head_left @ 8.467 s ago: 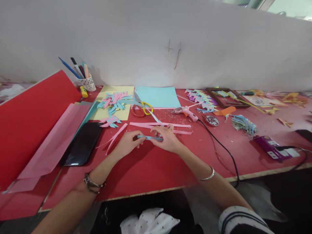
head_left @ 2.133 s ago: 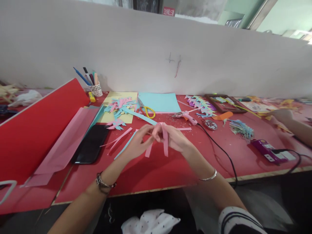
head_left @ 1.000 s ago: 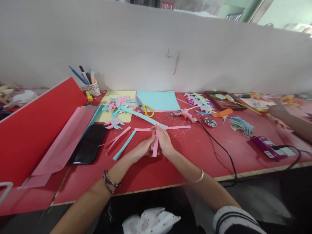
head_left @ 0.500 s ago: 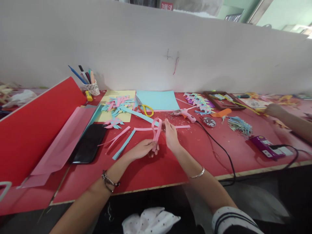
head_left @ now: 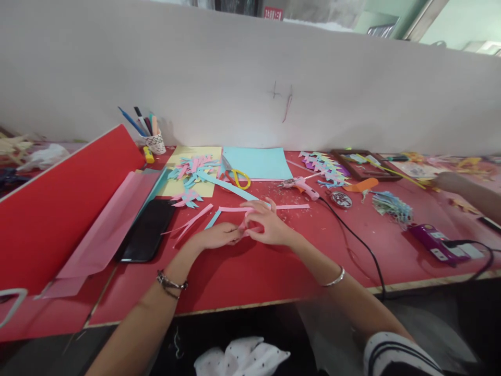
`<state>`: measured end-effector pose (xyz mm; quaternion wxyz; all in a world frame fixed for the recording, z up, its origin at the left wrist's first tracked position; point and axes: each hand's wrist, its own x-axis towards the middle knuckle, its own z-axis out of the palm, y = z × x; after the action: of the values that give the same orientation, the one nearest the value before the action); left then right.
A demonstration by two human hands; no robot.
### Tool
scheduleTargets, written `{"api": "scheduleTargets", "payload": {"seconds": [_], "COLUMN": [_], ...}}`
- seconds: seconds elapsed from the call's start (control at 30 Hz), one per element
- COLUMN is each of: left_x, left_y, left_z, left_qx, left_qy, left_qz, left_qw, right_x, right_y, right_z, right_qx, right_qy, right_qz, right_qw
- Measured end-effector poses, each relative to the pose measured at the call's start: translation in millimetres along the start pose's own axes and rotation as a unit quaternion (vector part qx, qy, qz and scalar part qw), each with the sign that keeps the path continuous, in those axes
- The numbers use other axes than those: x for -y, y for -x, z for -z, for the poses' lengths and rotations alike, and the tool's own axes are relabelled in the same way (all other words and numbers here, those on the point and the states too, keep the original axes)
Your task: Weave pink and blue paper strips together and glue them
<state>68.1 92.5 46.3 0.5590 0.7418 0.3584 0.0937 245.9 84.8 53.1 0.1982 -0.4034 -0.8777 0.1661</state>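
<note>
along the pale wall (head_left: 219, 89) runs a red table (head_left: 230, 284), and a big red board (head_left: 78, 209) slopes up at its left. a blue sheet (head_left: 258, 163) lies at the back, below the wall. mid-table, the left hand (head_left: 217, 236) and the right hand (head_left: 270, 225) work almost fingertip to fingertip. the left is closed in a pinch; the right curls over from the other side, thumb and forefinger bent into a ring, and i can't tell whether its tips have hold of anything. past them lie a pink glue gun (head_left: 300, 184) and yellow-handled scissors (head_left: 242, 180), then a loose blue strip (head_left: 229, 187) and a loose pink strip (head_left: 291, 207). smallest to my eye is the held strip (head_left: 243, 225), pink paper caught in the left hand's pinch, between the two hands.

it looks like folding or shaping, so i'd keep that left pinch snug yet light, since thin paper should crease wherever it's squeezed. line the edges up before pressing, then let the right thumb run along the bend once. tugging would probably skew it, and a crooked first crease is hard to undo.
</note>
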Motion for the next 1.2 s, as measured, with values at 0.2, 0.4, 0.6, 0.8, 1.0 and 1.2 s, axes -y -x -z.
{"api": "scheduleTargets", "payload": {"seconds": [0.2, 0.4, 0.6, 0.8, 1.0, 1.2], "left_x": [1.0, 1.6, 3.4, 6.8, 6.5, 7.6], "left_y": [0.2, 0.2, 0.1, -2.9, -3.9, -4.6], "left_z": [0.9, 1.1, -1.9, -1.0, 0.5, 2.9], "left_qx": [0.033, 0.035, -0.009, -0.110, -0.163, -0.177], "left_qy": [-0.006, -0.017, -0.010, -0.020, -0.018, -0.012], "left_qz": [-0.002, -0.002, 0.007, 0.004, -0.009, -0.021], "left_qw": [0.999, 0.999, 1.000, 0.994, 0.986, 0.984], "right_x": [-5.6, -11.6, -15.6, -15.7, -16.6, -16.8], "right_y": [2.0, 5.0, 7.7, 9.5, 8.9, 8.4], "right_z": [-0.6, -4.0, -7.3, -1.1, 1.0, -0.9], "right_qx": [0.057, 0.048, 0.060, 0.041, 0.019, 0.025], "right_qy": [-0.042, -0.055, -0.083, -0.080, -0.113, -0.113], "right_qz": [0.008, 0.027, 0.009, -0.008, -0.021, -0.060], "right_qw": [0.997, 0.997, 0.995, 0.996, 0.993, 0.991]}}
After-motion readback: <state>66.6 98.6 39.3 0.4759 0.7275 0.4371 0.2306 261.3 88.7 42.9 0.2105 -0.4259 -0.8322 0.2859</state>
